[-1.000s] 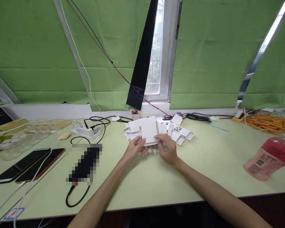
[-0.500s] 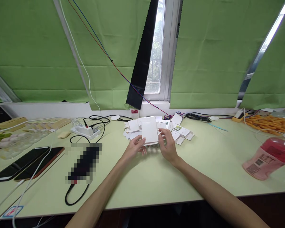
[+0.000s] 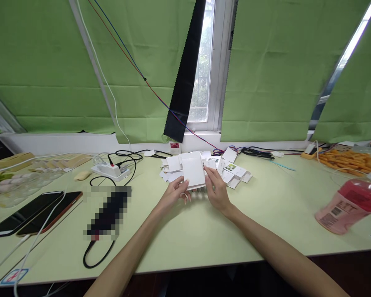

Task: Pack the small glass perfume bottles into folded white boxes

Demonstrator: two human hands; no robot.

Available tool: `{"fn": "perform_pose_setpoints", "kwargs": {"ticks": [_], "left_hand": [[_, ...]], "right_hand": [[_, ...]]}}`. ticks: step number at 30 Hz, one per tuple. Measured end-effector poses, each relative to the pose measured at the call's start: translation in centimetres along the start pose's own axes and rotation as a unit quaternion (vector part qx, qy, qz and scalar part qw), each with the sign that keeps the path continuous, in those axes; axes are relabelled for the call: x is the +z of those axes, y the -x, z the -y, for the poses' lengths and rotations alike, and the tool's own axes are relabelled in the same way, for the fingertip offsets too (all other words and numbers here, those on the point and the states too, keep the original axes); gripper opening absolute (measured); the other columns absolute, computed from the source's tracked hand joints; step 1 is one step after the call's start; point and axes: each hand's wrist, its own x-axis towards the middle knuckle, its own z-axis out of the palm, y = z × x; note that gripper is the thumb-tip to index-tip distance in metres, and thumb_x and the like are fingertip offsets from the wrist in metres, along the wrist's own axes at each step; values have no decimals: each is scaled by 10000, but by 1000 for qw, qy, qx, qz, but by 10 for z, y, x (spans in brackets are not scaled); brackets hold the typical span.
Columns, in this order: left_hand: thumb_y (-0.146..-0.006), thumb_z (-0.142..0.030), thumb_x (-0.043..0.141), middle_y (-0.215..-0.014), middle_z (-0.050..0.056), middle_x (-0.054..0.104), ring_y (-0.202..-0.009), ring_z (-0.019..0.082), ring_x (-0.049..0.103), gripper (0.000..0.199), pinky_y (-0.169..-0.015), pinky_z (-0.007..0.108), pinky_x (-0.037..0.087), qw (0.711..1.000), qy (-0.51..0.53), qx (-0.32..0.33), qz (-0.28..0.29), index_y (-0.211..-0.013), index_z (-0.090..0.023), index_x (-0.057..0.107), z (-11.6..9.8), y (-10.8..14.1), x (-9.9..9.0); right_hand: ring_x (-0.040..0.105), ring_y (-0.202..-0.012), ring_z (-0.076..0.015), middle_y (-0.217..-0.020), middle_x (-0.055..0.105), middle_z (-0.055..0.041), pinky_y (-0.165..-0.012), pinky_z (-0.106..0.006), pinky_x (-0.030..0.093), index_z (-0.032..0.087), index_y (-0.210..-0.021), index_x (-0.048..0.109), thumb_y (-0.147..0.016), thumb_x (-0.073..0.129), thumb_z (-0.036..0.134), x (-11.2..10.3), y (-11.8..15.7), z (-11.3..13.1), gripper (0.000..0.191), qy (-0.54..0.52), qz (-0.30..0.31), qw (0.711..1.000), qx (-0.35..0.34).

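A small white cardboard box (image 3: 193,171), its plain face toward me, is tilted up above the table in front of the pile. My left hand (image 3: 177,190) grips its lower left corner, thumb on the face and the other fingers curled behind and below. At the right edge, my right hand (image 3: 217,189) is closed on the box, fingertips along its side. Behind it lies a loose pile of white cardboard boxes (image 3: 235,170), some with small printed pictures. The box in my hands covers part of this pile.
A power strip (image 3: 113,170) with black cables and several phones (image 3: 51,218) lie to the left, near a blurred-out device (image 3: 109,212). Rightward stand a pink bottle (image 3: 343,206) and a heap of orange sticks (image 3: 349,161). The table's front edge (image 3: 204,268) runs beneath my forearms.
The box has tilted slightly and its top has shifted left. My right hand's fingers, raised at the box's upper right before, have straightened and closed in along its right edge.
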Motion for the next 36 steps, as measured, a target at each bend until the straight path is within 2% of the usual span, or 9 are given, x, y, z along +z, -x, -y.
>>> {"fn": "perform_pose_setpoints", "kwargs": {"ticks": [4,10,17,22,25,36], "left_hand": [[-865,-571,656,-924,74,702,-599,148,646,522,-505,252,489,1000,4,5,4,-1190,-166,606,0,0,0],[-866,-560,662,-870,46,669,-592,152,644,527,-498,253,486,1000,3,5,5,-1214,-170,597,1,0,0],[-876,-560,650,-788,27,639,-594,159,644,528,-504,257,485,1000,-12,6,8,-1221,-165,583,2,-1,-1],[-864,-576,657,-802,27,637,-598,157,645,511,-500,253,481,1000,-29,5,5,-1167,-170,592,0,1,1],[-870,-571,652,-833,34,649,-605,153,652,516,-504,250,484,999,-42,2,6,-1199,-178,589,-1,1,1],[-878,-550,651,-736,1,598,-597,149,643,536,-506,247,496,997,-79,0,2,-1261,-182,578,1,0,2]], "right_hand": [[612,-1216,-239,-1282,632,-123,-998,-402,537,237,-1399,567,-1034,392,250,0,0,0,406,-4,-7,1000,5],[642,-1138,-238,-1259,643,-130,-874,-365,577,227,-1396,569,-1026,398,239,0,-1,0,407,-6,-9,1000,8],[627,-1174,-233,-1286,638,-120,-937,-377,554,239,-1429,541,-1026,398,236,-2,-1,1,427,-11,-1,1000,16],[612,-1194,-222,-1300,638,-117,-960,-365,530,225,-1442,529,-1029,395,226,-2,-1,1,434,-19,4,1000,17],[614,-1177,-214,-1288,646,-112,-964,-357,517,220,-1449,522,-1031,390,224,-2,-2,1,439,-25,6,1000,18],[622,-1031,-210,-1244,654,-107,-786,-316,525,238,-1498,468,-1035,386,270,0,0,1,472,-35,40,998,38]]}}
